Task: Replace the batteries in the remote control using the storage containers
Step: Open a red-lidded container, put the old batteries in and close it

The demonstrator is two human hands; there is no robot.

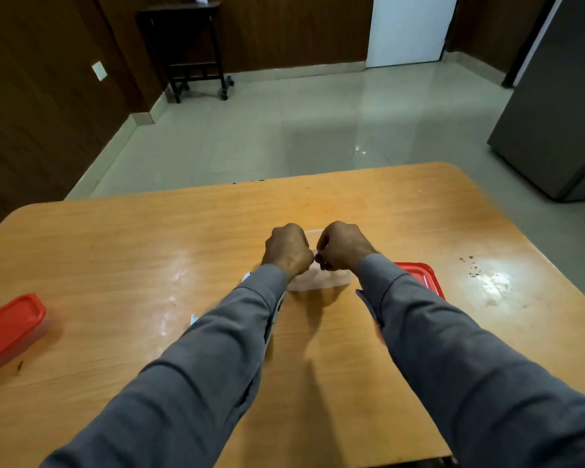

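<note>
**Both hands closed over open clear container**

The clear container (318,280) sits uncovered on the table (183,251), directly beneath both hands. The left hand (288,248) is clenched; what it holds cannot be seen. The right hand (343,246) pinches something small at its fingertips, too small to identify. The two hands nearly touch. A red lid (421,276) lies just right of the right wrist. A second container with a red lid (9,329) sits well left of the left hand.
</note>
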